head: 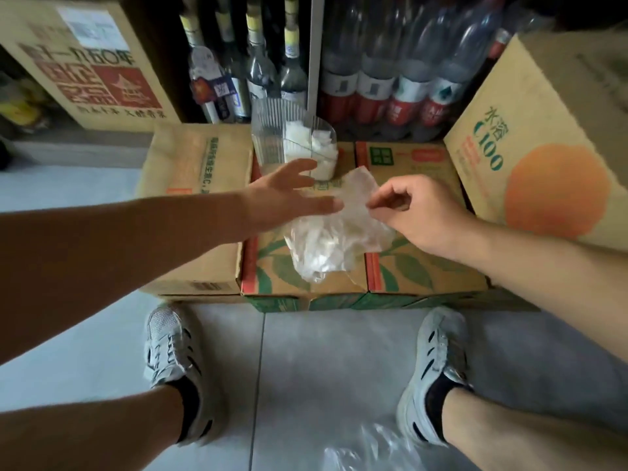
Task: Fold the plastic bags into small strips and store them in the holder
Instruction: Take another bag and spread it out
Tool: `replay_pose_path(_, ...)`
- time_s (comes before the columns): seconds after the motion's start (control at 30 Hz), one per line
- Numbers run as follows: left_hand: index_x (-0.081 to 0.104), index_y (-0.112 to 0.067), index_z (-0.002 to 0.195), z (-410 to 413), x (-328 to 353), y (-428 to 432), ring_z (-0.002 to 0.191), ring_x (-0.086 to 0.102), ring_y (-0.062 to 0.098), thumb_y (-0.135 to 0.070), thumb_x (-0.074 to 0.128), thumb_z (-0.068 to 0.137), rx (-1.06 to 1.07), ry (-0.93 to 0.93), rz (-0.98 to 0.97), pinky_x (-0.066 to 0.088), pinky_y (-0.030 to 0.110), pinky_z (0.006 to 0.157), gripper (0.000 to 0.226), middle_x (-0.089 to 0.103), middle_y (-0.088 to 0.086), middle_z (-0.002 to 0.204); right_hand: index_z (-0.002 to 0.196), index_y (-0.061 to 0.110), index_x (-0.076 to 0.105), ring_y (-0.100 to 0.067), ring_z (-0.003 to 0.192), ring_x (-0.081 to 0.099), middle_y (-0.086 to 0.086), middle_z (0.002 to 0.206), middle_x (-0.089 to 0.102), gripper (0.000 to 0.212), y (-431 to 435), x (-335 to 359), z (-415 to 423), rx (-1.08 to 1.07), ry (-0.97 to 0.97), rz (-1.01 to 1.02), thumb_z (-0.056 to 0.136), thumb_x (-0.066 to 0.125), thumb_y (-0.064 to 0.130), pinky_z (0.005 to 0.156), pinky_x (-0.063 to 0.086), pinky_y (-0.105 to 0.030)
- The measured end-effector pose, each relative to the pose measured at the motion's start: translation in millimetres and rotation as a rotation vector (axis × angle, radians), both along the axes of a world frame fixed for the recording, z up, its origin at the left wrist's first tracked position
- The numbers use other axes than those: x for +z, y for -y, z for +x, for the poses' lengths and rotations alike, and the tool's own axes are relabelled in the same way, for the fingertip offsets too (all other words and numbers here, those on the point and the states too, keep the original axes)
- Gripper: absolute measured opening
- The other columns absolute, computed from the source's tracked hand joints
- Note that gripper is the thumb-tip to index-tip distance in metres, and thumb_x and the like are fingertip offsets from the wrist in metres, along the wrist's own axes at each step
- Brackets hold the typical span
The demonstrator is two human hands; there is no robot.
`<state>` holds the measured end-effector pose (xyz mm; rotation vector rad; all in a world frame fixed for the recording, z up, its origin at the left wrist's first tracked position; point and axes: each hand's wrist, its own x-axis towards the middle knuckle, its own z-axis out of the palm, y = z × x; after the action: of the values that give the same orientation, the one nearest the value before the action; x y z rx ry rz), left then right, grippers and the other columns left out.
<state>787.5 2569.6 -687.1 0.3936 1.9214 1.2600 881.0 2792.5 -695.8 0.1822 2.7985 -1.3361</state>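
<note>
A crumpled clear plastic bag (334, 234) lies on top of the cardboard boxes (401, 273) in front of me. My right hand (411, 212) pinches its upper edge between thumb and fingers. My left hand (292, 195) reaches in from the left with straight fingers, its fingertips at the bag's upper left edge. Behind the hands stands a ribbed clear holder (289, 137) with white folded bags inside its right compartment.
Glass and plastic bottles (373, 62) fill the shelf at the back. Large cardboard boxes stand at the left (85, 62) and right (543, 147). Another clear plastic bag (370, 450) lies on the tiled floor by my right shoe (431, 372).
</note>
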Motion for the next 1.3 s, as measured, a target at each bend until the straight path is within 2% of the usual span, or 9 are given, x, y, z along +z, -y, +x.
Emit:
replay_pose_path(0.27,0.064,-0.030,0.128,-45,-20,-34,0.108,0.069,0.011,-0.065,0.083,0.066,0.067,-0.122,-0.011,0.050,0.038,0.106,0.074,0.075,-0.008,0.109,0.087,0.029,0.073,-0.003,0.085,0.067,0.014,0.090,0.071,0.024,-3,-15,-50,0.085,-0.094,0.054,0.089,0.076,0.005,0.078,0.051,-0.016)
replay_pose_path(0.4,0.075,-0.016,0.086,-50,-41,-40,0.089,0.072,0.022,-0.019,0.078,0.089,0.198,-0.036,0.164,0.057,0.043,0.099,0.006,0.077,0.006,0.091,0.092,0.031,0.071,-0.003,0.090,0.066,0.015,0.094,0.070,0.025,0,-32,-61,0.035,-0.103,-0.023,0.088,0.077,0.007,0.081,0.053,-0.018)
replay_pose_path(0.57,0.066,-0.008,0.092,-48,-54,-36,0.079,0.074,0.019,-0.015,0.070,0.095,0.434,0.206,0.361,0.061,0.031,0.074,0.008,0.077,0.010,0.089,0.124,0.028,0.058,0.001,0.105,0.062,0.011,0.119,0.064,0.044,3,-50,-60,-0.237,0.126,-0.362,0.085,0.079,0.032,0.081,0.050,-0.012)
replay_pose_path(0.67,0.067,-0.008,0.094,-43,-68,-32,0.083,0.073,0.023,-0.015,0.066,0.098,0.575,0.285,0.445,0.062,0.036,0.076,0.008,0.075,0.014,0.095,0.118,0.016,0.065,-0.018,0.092,0.071,-0.009,0.110,0.074,0.030,1,-59,-57,-0.320,0.280,-0.617,0.089,0.073,0.023,0.083,0.062,-0.038)
replay_pose_path(0.77,0.069,-0.004,0.109,-38,-84,-25,0.096,0.070,0.028,-0.018,0.064,0.098,0.676,0.387,0.469,0.057,0.045,0.090,0.018,0.073,0.018,0.109,0.102,0.010,0.068,-0.020,0.076,0.070,-0.006,0.084,0.074,0.009,0,-63,-54,-0.320,0.221,-0.704,0.095,0.064,0.005,0.073,0.060,-0.034)
replay_pose_path(0.83,0.063,0.000,0.125,-37,-92,-21,0.098,0.070,0.027,-0.021,0.062,0.099,0.702,0.468,0.478,0.058,0.042,0.086,0.034,0.073,0.016,0.116,0.096,0.009,0.068,-0.016,0.070,0.067,-0.004,0.077,0.072,0.009,-2,-66,-54,-0.311,0.187,-0.688,0.094,0.064,0.001,0.070,0.057,-0.030)
replay_pose_path(1.07,0.057,-0.003,0.132,-41,-94,-21,0.087,0.073,0.021,-0.022,0.059,0.101,0.756,0.524,0.505,0.060,0.036,0.073,0.037,0.071,0.017,0.113,0.096,0.015,0.071,-0.027,0.095,0.070,-0.006,0.097,0.076,0.013,-8,-73,-53,-0.385,0.226,-0.797,0.098,0.061,0.023,0.086,0.056,-0.040)
replay_pose_path(1.2,0.057,0.001,0.132,-41,-93,-27,0.088,0.072,0.022,-0.021,0.060,0.101,0.752,0.492,0.496,0.060,0.037,0.074,0.038,0.073,0.016,0.110,0.120,0.015,0.065,-0.028,0.110,0.069,-0.008,0.115,0.074,0.076,-1,-70,-56,-0.324,0.214,-0.769,0.069,0.078,0.070,0.098,0.052,-0.047)
replay_pose_path(1.3,0.058,-0.005,0.126,-40,-90,-28,0.092,0.075,0.023,-0.020,0.060,0.101,0.721,0.484,0.510,0.060,0.037,0.075,0.029,0.075,0.016,0.110,0.116,0.011,0.064,-0.022,0.101,0.073,-0.006,0.107,0.076,0.068,6,-66,-61,-0.331,0.162,-0.738,0.063,0.084,0.049,0.095,0.056,-0.040)
